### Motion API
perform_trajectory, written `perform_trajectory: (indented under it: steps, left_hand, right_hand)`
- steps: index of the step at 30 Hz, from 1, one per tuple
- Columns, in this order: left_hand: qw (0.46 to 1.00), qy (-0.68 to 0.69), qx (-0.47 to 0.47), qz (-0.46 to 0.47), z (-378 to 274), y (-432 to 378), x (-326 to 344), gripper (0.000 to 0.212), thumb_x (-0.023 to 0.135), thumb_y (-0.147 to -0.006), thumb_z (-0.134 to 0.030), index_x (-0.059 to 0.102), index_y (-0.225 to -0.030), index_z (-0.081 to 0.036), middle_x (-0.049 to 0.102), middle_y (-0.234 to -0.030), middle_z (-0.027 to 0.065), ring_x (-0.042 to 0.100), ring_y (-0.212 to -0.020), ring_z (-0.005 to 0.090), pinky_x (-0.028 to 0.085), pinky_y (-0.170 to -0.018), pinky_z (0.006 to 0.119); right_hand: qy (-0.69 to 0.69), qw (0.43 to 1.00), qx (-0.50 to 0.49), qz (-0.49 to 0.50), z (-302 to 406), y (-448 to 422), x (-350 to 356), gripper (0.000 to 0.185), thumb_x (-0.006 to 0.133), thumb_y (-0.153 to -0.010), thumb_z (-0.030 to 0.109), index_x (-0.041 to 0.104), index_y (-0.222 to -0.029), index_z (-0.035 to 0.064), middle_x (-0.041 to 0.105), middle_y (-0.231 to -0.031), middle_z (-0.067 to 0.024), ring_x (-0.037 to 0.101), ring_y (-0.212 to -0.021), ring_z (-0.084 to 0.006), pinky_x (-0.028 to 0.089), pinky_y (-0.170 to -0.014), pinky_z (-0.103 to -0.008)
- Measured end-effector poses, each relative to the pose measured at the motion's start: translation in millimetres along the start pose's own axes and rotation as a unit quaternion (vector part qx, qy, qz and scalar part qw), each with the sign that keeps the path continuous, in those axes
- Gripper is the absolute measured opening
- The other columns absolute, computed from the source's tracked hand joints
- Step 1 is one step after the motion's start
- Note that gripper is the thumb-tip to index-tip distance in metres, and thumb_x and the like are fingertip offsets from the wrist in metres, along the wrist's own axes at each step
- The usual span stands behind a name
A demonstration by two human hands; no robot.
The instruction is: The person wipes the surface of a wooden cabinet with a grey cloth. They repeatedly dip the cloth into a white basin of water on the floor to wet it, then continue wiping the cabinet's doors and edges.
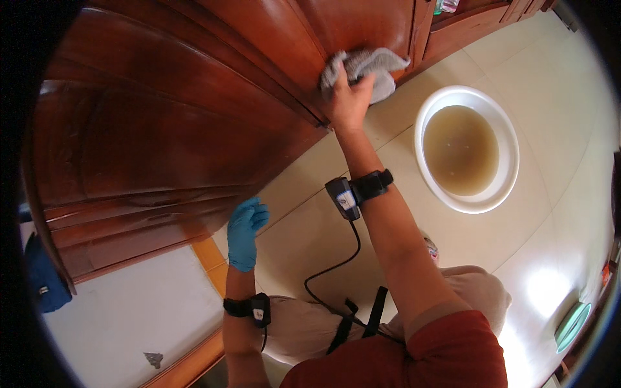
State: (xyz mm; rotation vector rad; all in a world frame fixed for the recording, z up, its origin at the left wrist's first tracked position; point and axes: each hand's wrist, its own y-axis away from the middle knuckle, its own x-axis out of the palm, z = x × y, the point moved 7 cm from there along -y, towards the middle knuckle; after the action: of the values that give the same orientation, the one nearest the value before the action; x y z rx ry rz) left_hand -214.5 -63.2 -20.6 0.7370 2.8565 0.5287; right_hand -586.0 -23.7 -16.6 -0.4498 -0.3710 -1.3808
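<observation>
My bare right hand (350, 104) grips a grey cloth (366, 63) and presses it against the lower part of a dark red-brown wooden cabinet door (271, 39). The cloth looks blurred, and part of it bunches out past my fingers. On my left hand (244, 235) is a blue disposable glove. Its fingers are curled beside the cabinet's lower edge; the palm side is hidden and no object shows in it. To the right of my right arm, a white plastic basin (507, 182) on the floor holds murky brownish water (461, 150).
Pale floor tiles (529, 121) lie under the basin. A cable (310, 279) runs from the black sensor strapped on my right forearm (344, 199). A green plastic item (572, 327) stands at far right. Lower left are a white surface (145, 300) and a blue bag-like item (51, 281).
</observation>
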Motion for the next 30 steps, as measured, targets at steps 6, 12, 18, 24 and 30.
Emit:
perform_trajectory:
  steps: [6,12,18,24,30]
  left_hand:
    - [1.000,-0.016,0.000,0.001,-1.2,-0.9,12.1,0.029,0.049,-0.097,-0.020,0.059,-0.118,-0.002,0.065,-0.102,0.0096,0.062,-0.086,0.0183,0.051,-0.080,0.030]
    - [0.999,-0.023,-0.020,-0.030,8.4,11.5,-10.3,0.029,0.047,-0.096,-0.018,0.059,-0.115,0.000,0.064,-0.102,0.0111,0.061,-0.090,0.0194,0.051,-0.085,0.033]
    - [1.000,-0.001,-0.020,-0.024,20.1,-10.1,-4.6,0.027,0.049,-0.096,-0.017,0.059,-0.114,0.000,0.065,-0.102,0.0127,0.062,-0.089,0.0199,0.051,-0.083,0.033]
    - [1.000,-0.002,0.008,-0.011,17.3,1.8,-12.4,0.032,0.046,-0.097,-0.021,0.057,-0.118,0.001,0.064,-0.103,0.0144,0.063,-0.090,0.0227,0.053,-0.081,0.034]
    - [0.998,0.032,0.003,-0.046,6.8,15.6,-22.4,0.025,0.047,-0.096,-0.014,0.060,-0.113,-0.002,0.065,-0.100,0.0119,0.063,-0.087,0.0202,0.053,-0.080,0.032]
  right_hand:
    - [0.139,0.985,0.100,-0.025,-82.2,10.3,-58.3,0.031,0.064,-0.091,0.018,0.048,-0.110,-0.0013,0.060,-0.105,-0.0110,0.057,-0.095,-0.0185,0.045,-0.086,-0.0317]
    - [0.074,0.995,0.059,-0.017,-23.6,26.3,-14.9,0.031,0.061,-0.093,0.019,0.047,-0.109,-0.0038,0.060,-0.105,-0.0131,0.054,-0.096,-0.0196,0.044,-0.088,-0.0333]
    - [0.044,0.986,-0.158,0.033,100.3,2.1,55.1,0.026,0.068,-0.088,0.019,0.052,-0.090,-0.0016,0.054,-0.085,-0.0142,0.051,-0.080,-0.0250,0.044,-0.076,-0.0363]
    - [0.131,0.942,-0.307,0.033,141.4,15.4,77.5,0.014,0.066,-0.086,0.009,0.057,-0.093,0.0004,0.056,-0.091,-0.0168,0.053,-0.086,-0.0321,0.043,-0.079,-0.0382]
    - [0.214,0.928,-0.304,0.013,38.2,49.3,30.0,0.013,0.062,-0.082,0.004,0.061,-0.094,0.0016,0.061,-0.097,-0.0190,0.054,-0.088,-0.0393,0.043,-0.077,-0.0442]
